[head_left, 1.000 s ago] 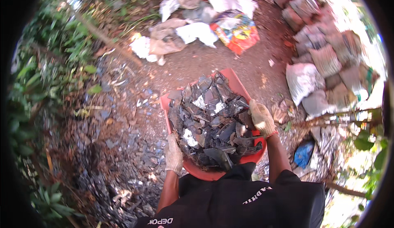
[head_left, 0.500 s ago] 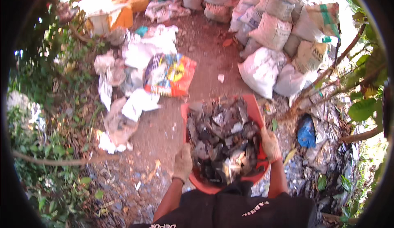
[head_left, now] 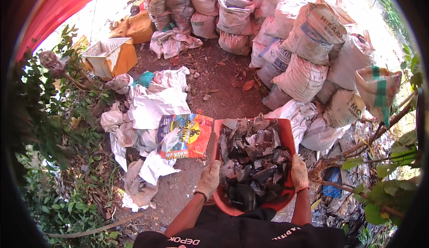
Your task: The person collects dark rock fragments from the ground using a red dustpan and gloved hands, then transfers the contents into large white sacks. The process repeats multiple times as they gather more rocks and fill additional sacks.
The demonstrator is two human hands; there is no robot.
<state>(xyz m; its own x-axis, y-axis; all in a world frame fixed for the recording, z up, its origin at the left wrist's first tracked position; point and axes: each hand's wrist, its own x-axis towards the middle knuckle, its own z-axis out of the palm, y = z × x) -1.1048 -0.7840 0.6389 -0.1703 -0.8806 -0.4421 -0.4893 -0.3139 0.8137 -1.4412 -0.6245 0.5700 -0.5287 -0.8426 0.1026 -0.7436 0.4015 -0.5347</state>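
A red plastic tub (head_left: 290,137) full of dark, jagged scrap pieces (head_left: 252,158) is held in front of my body. My left hand (head_left: 208,181), in a pale knitted work glove, is closed on the tub's left side. On the opposite side my right hand (head_left: 298,173), gloved alike, grips the edge. The scrap looks like broken thin plastic, heaped nearly to the rim. Just left of the tub, a colourful printed bag (head_left: 187,136) lies flat on the ground.
Filled sacks (head_left: 301,78) are stacked at the right and far side. Left of the dirt path (head_left: 214,80) lie crumpled white sacks (head_left: 156,105) and a white and orange box (head_left: 109,58). Branches (head_left: 357,152) reach in from the right; shrubs line the left.
The view has tilted up and shows more of the stacked sacks and the box. Both hands still hold the tub, which now sits closer to the white sacks on the right.
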